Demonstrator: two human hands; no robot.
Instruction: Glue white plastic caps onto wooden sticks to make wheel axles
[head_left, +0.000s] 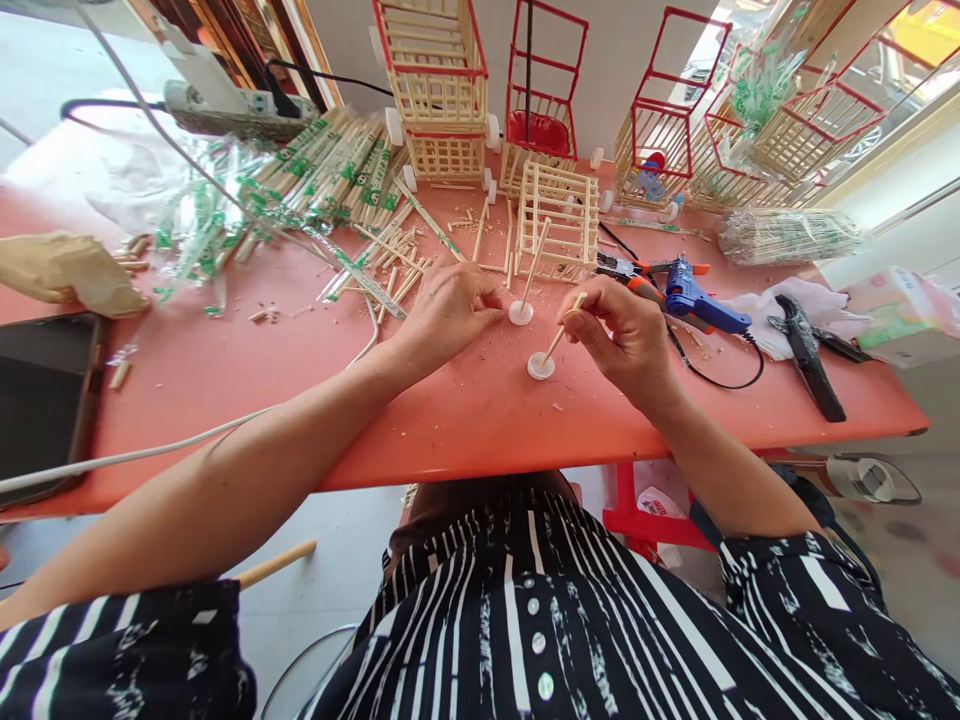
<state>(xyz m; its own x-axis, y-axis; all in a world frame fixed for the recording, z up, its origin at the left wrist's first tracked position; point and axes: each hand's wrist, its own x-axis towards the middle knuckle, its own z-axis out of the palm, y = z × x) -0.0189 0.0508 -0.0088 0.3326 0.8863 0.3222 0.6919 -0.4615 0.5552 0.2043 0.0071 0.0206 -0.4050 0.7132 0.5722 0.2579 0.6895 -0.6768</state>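
Observation:
Between the thumb and fingers of my right hand (622, 335) is a short wooden stick (559, 336), tilted. Its lower end stands in a small white plastic cap (541, 367) near the table's front. My left hand (454, 305) is just left of a second white cap (521, 314), its fingers curled and drawn together; whatever may be in them is hidden. From that second cap a longer wooden stick (535, 265) rises at a slant, in front of a small wooden slatted frame (559, 220).
On the red table (450, 440) lie wrapped chopsticks (330, 165) and cut pieces at left. Stick-built carts (439, 90) with red trim line the back. A blue glue gun (701, 297), pliers (622, 268) and black clippers (808, 355) lie right. A white cord (150, 455) crosses the left side.

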